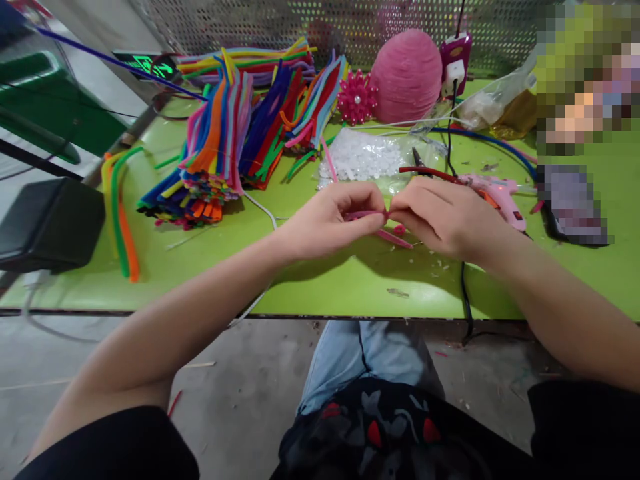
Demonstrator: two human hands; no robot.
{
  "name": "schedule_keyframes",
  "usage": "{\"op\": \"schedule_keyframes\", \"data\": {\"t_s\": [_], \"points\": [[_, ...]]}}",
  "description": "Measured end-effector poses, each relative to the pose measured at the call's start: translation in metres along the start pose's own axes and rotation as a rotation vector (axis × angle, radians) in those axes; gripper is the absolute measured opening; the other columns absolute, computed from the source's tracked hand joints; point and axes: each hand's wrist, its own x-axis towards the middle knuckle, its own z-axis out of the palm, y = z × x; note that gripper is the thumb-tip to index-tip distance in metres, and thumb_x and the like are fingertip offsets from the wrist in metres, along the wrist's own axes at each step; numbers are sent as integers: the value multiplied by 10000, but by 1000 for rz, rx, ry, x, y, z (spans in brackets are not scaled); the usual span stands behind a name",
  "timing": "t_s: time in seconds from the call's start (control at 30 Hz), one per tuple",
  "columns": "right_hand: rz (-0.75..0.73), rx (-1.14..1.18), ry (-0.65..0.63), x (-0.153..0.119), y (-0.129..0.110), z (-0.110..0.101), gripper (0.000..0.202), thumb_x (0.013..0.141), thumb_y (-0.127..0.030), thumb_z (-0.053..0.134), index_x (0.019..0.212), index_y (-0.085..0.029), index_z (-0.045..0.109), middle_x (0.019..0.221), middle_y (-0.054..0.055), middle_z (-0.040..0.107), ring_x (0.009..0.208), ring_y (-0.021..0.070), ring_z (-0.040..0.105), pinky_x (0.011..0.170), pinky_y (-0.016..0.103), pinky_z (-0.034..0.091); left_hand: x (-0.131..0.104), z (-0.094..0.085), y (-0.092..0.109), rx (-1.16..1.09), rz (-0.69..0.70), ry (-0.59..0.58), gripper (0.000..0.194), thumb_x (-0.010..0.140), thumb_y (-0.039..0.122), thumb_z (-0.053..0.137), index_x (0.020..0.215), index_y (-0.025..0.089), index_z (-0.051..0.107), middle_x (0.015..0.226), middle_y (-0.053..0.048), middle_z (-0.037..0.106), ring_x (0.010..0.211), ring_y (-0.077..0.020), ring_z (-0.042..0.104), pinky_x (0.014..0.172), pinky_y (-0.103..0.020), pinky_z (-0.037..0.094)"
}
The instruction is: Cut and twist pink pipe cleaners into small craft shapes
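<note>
My left hand (340, 220) is closed in a pinch on a pink pipe cleaner (357, 215). Fingertip to fingertip with it, my right hand (443, 217) pinches what looks like the same pipe cleaner, its end mostly hidden by the fingers. Just below the hands shows another straight pink length (395, 239), along with a small pink curl (399, 229). Whether these are joined to the held piece I cannot tell. Behind my fingers lies a clear bag of white pieces (360, 157). A pink glue gun (500, 197) rests beyond my right wrist.
Bundles of coloured pipe cleaners (215, 140) fill the back left of the green table (320, 290). A pink dome (407, 77) and pink flower (357, 98) stand behind. A phone (575, 203) lies right, a black box (53, 223) left. Cables cross the table; another person's blurred hand is at far right.
</note>
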Motion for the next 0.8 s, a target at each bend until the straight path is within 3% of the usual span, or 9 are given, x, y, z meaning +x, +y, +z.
{"op": "schedule_keyframes", "data": {"t_s": [0.1,0.3,0.47,0.57,0.67,0.8], "points": [[71,177,5,1,3,4,148,1077,-239,545,972,-181,632,845,35,653,749,147,575,672,295,429,-2,1,-4,270,185,72,136,910,169,611,775,174,601,675,32,545,603,-79,472,563,-228,364],[250,406,-41,4,-4,3,147,1028,-239,606,907,-165,646,751,5,642,668,116,533,643,270,384,-5,-6,-9,735,553,97,148,976,182,583,832,197,613,725,0,638,650,-127,555,607,-284,388],[422,666,-127,5,-8,5,220,1037,-322,590,886,-167,629,678,-16,600,591,104,505,570,259,354,-8,-10,-5,1120,812,145,221,1023,185,552,806,206,587,695,3,629,644,-142,560,538,-321,276],[292,506,-100,6,-7,3,191,1030,-277,593,883,-164,639,721,0,626,641,109,520,618,266,355,-9,-10,-6,1189,827,149,260,1048,192,527,793,206,580,685,12,619,631,-134,554,532,-322,272],[168,366,-63,6,-6,-2,164,1021,-210,585,872,-167,637,748,5,626,669,111,511,657,271,357,-8,-9,-9,1125,748,161,260,1076,233,500,839,207,602,726,10,646,648,-128,573,558,-304,335],[253,330,-31,6,-7,-3,132,994,-174,596,865,-172,624,713,-13,595,634,109,484,643,268,350,-5,-9,-13,1100,666,173,249,1112,338,502,991,182,654,799,-4,694,678,-128,606,581,-283,360]]}}
